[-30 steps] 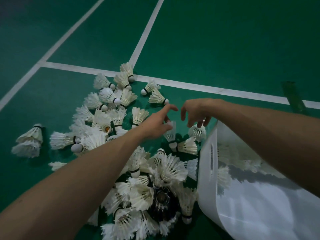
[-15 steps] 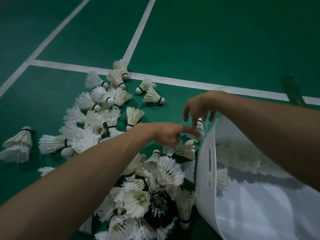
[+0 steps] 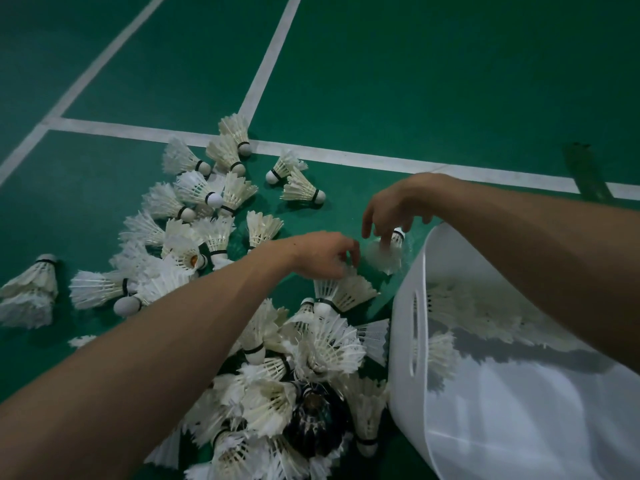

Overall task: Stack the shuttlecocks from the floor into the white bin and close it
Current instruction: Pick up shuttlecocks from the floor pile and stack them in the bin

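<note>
Head view: pinching one shuttlecock (image 3: 386, 258) by its cork with right hand (image 3: 391, 209), just left of the white bin (image 3: 402, 341). Curling left hand (image 3: 325, 254) over the heap (image 3: 325, 348); grasp unclear. Risks dropping short through a loose pinch, or crushing feathers.

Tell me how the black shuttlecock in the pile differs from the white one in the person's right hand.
The black feathered shuttlecock is dark; the white feathered shuttlecock is pale. The black one lies low in the floor pile; the white one is pinched near its cork by the right hand, cork up, beside the white plastic bin. Both are feathered.
</note>
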`<act>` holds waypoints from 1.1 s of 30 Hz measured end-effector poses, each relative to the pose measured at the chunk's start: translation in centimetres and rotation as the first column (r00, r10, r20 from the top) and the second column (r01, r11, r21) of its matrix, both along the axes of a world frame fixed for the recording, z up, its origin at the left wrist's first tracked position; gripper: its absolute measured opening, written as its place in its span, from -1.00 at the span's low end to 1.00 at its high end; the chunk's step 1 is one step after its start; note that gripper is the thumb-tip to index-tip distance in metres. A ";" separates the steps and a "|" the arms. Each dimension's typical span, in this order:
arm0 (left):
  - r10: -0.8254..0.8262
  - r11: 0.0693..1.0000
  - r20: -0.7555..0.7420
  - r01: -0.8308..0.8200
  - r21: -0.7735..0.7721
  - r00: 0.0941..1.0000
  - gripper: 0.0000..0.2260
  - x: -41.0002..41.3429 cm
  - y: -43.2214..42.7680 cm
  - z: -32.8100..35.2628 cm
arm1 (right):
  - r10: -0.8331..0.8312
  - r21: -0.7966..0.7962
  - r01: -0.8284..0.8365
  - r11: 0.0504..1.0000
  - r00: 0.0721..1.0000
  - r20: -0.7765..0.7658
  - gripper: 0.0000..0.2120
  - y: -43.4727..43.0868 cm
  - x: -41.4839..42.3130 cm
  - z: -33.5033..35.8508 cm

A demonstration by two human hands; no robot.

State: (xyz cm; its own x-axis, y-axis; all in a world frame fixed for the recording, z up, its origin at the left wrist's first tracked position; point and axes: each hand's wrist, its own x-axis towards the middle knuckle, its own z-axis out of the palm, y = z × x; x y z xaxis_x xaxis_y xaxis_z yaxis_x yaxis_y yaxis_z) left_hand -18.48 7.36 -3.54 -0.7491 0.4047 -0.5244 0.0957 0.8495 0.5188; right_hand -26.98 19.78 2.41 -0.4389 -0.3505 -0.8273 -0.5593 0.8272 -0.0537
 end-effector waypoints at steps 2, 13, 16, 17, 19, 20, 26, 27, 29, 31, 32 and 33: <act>0.024 1.000 -0.063 -0.024 0.004 0.998 -0.76 0.4 -1.1 -0.6 | -0.074 -0.069 0.073 0.995 0.997 -0.004 -0.55 0.1 -0.4 -0.2; 0.172 0.975 -0.161 -0.145 0.168 0.972 -0.91 1.5 -2.5 -1.0 | -0.133 -0.275 0.113 0.955 0.990 -0.054 -0.58 0.7 -1.8 -1.5; 0.308 0.931 -0.133 -0.270 0.247 0.942 -0.82 1.8 -2.9 -1.1 | -0.072 -0.240 0.041 0.970 0.990 -0.120 -0.48 0.6 -1.8 -1.4; 0.340 0.918 -0.123 -0.300 0.260 0.932 -0.77 1.9 -3.0 -1.1 | -0.054 -0.230 0.021 0.973 0.989 -0.137 -0.44 0.6 -1.8 -1.4; 0.361 0.912 -0.130 -0.320 0.255 0.924 -0.71 2.1 -3.1 -1.0 | -0.023 -0.214 -0.014 0.977 0.985 -0.172 -0.37 0.6 -1.8 -1.4; 0.361 0.915 -0.140 -0.320 0.246 0.922 -0.72 2.1 -3.2 -1.1 | -0.013 -0.211 -0.029 0.977 0.981 -0.193 -0.35 0.6 -1.9 -1.3; 0.373 0.919 -0.144 -0.343 0.196 0.917 -0.74 1.9 -3.4 -1.2 | -0.043 -0.286 -0.043 0.957 0.957 -0.288 -0.39 0.7 -2.5 -1.6; 0.396 0.906 -0.114 -0.366 0.214 0.911 -0.79 2.0 -3.4 -1.3 | -0.066 -0.300 -0.025 0.954 0.955 -0.288 -0.41 0.8 -2.6 -1.7; 0.448 0.874 -0.077 -0.418 0.248 0.891 -0.69 2.2 -3.4 -1.4 | -0.114 -0.323 0.020 0.946 0.955 -0.274 -0.46 0.9 -2.7 -1.8; 0.473 0.861 -0.078 -0.442 0.253 0.877 -0.53 2.3 -3.5 -1.6 | -0.152 -0.352 0.056 0.934 0.956 -0.250 -0.50 0.9 -2.8 -2.0; 0.484 0.853 -0.076 -0.451 0.262 0.872 -0.48 2.3 -3.5 -1.6 | -0.164 -0.371 0.065 0.927 0.956 -0.243 -0.51 0.9 -2.7 -2.0; 0.502 0.841 -0.075 -0.466 0.274 0.862 -0.46 2.3 -3.5 -1.6 | -0.174 -0.392 0.069 0.917 0.955 -0.239 -0.50 0.9 -2.7 -1.9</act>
State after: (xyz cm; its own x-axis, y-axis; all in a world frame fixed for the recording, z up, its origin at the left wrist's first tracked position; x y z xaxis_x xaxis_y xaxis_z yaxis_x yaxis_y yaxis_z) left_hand -16.16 3.84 -5.19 -0.9394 0.0702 -0.3355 -0.2092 0.6580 0.7234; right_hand -29.67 20.65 0.47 -0.6811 -0.5416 -0.4927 -0.4928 0.8368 -0.2386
